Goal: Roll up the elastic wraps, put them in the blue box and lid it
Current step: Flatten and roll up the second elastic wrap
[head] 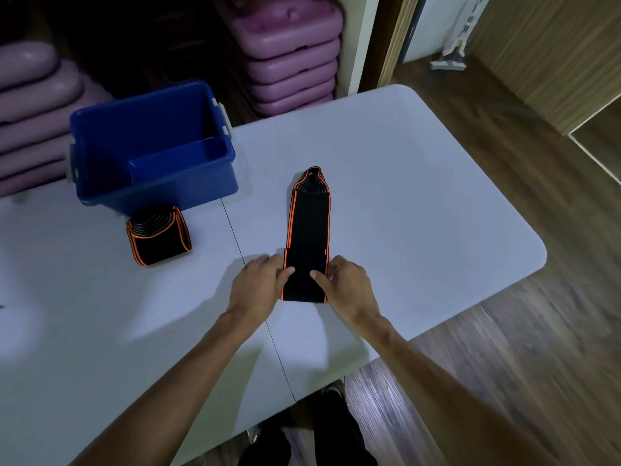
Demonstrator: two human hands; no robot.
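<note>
A black elastic wrap with orange edges [308, 230] lies stretched out on the white table [420, 203], its far end bunched in loose coils. My left hand [257, 287] and my right hand [346, 287] pinch the near end from both sides, thumbs on top of the fabric. A second black and orange wrap [158, 235] sits loosely coiled just in front of the blue box [151, 142]. The box stands open at the table's far left. Something blue leans inside it; I cannot tell what it is.
Stacks of purple plastic step platforms [289, 58] stand behind the table. The table's right edge and rounded corner [534, 250] drop to a wooden floor. A seam [255, 297] runs down the tabletop under my left hand. My dark shoes [336, 428] show below the near edge.
</note>
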